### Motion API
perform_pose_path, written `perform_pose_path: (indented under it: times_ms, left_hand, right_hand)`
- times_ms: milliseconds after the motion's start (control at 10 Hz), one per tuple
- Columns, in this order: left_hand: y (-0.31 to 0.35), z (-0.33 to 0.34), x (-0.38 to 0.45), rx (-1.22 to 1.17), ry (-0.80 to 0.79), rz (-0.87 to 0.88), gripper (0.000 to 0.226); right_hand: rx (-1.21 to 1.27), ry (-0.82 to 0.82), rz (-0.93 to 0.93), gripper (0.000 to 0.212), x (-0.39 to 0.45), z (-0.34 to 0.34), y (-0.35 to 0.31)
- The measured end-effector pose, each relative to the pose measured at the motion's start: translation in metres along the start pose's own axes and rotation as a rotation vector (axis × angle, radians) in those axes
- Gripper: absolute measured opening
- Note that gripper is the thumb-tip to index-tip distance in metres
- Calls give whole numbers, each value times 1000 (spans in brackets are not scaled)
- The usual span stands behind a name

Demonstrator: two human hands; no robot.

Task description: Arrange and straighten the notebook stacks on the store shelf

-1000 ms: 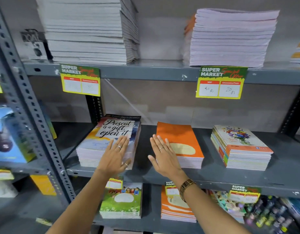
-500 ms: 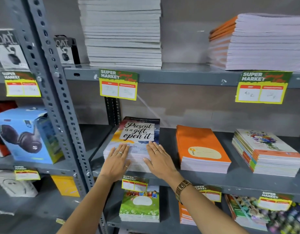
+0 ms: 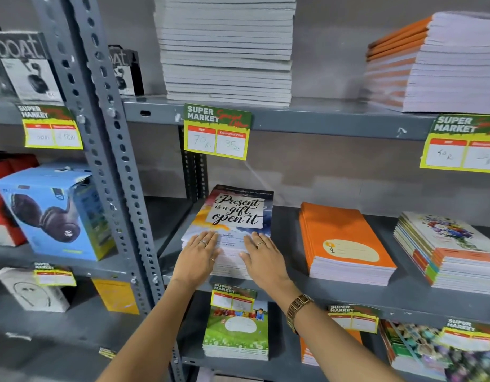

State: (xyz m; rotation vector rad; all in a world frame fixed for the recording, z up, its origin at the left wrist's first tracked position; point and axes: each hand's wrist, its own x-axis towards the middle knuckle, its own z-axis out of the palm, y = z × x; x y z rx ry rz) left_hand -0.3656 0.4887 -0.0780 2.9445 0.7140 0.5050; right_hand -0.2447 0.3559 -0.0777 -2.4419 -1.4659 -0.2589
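Both hands have come together on the same stack since one second ago, when the right hand was beside the orange notebooks. Now the left hand (image 3: 197, 259) and the right hand (image 3: 261, 259) lie flat on the near end of the "Present is a gift" notebook stack (image 3: 239, 213), with the fingers stretched out and released, not closed around anything. The left fingers (image 3: 203, 239) touch the cover at its left near corner, and the right fingers (image 3: 256, 239) touch it at the right near corner; the printed title is just beyond both sets of fingertips. This stack stands on the middle shelf (image 3: 290, 232), near its left end. To the right of the right fingers, apart from them, is the orange notebook stack (image 3: 340, 238), and further right the floral notebook stack (image 3: 447, 244). Above the fingers a price tag (image 3: 217, 132) hangs from the upper shelf edge.
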Motion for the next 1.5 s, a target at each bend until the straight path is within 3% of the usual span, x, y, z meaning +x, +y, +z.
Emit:
perform_pose_path:
  times_ms: [200, 500, 800, 1300, 1500]
  left_hand:
    - [11, -1, -5, -117, 102, 5, 40]
    - [8, 0, -2, -202, 127, -7, 42]
    - [10, 0, -3, -197, 181, -10, 41]
    - [15, 6, -5, -225, 166, -76, 42]
    - [42, 2, -4, -161, 230, -44, 57]
  right_hand:
    - [-16, 53, -7, 47, -5, 5, 10]
    - [-39, 60, 0, 47, -5, 7, 8]
    - [-94, 166, -6, 39, -9, 4, 5]
    - [-21, -5, -10, 50, -11, 1, 11]
    - [6, 226, -15, 59, -28, -10, 28]
